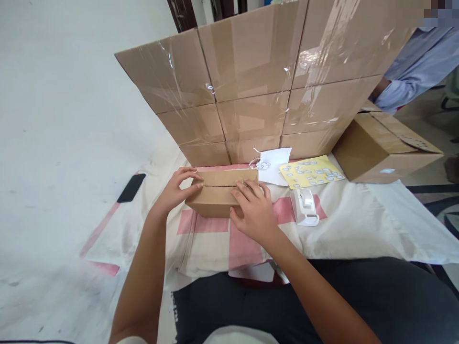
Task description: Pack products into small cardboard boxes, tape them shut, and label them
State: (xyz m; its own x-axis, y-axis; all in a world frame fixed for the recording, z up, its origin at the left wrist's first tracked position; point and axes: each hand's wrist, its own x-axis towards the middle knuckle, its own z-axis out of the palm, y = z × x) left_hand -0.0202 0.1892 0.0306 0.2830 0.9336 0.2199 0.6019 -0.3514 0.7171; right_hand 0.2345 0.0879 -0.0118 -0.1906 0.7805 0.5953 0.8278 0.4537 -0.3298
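A small brown cardboard box point(215, 193) lies on a white and pink cloth point(344, 220) in front of me, its top flaps closed to a seam. My left hand point(177, 188) grips the box's left end, with the fingers curled over the top edge. My right hand point(253, 208) lies flat on the right half of the box top, fingers stretched toward the seam.
A wall of stacked, taped cartons point(258, 81) stands behind the box. Near the stack lie a white paper point(276, 165), a yellow sticker sheet point(311, 171) and a white tape dispenser point(304, 206). A black phone point(131, 188) lies left. Another carton point(383, 145) and a person's blue sleeve point(416, 71) are right.
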